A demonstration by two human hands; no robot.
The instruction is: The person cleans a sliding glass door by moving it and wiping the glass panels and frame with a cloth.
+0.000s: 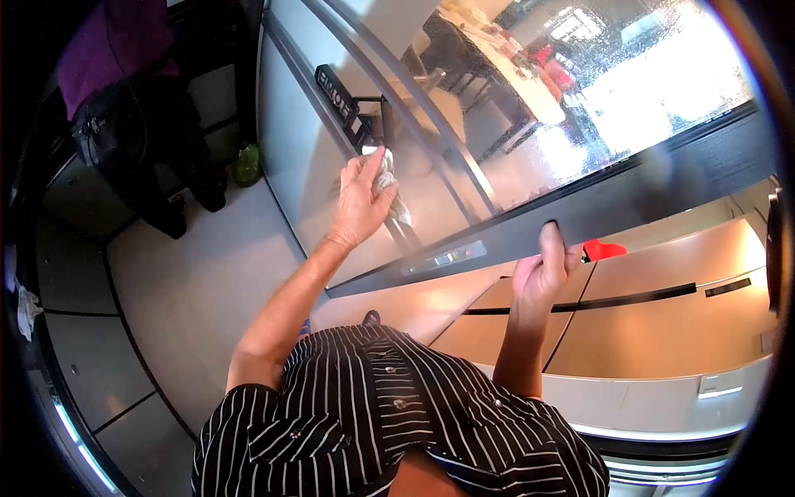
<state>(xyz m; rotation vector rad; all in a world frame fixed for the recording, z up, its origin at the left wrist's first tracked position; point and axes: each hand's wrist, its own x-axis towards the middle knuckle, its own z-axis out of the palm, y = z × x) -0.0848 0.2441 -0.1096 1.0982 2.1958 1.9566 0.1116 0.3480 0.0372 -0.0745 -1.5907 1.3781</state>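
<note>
My left hand is closed on a crumpled white cloth, its fingers pressing the cloth against a pale, glossy door panel with metal strips. Just above it, a black sign with pale letters is fixed to the panel. My right hand is curled at the dark edge of the door, thumb on its near face. Part of its fingers is hidden. Beside those fingers sticks out a red piece; I cannot tell whether the hand touches it.
A glass pane reflects or shows a table and chairs. Tan cabinet fronts with dark handles stand on the right. At the left, another person in a purple top and dark trousers is near a green bag on the floor.
</note>
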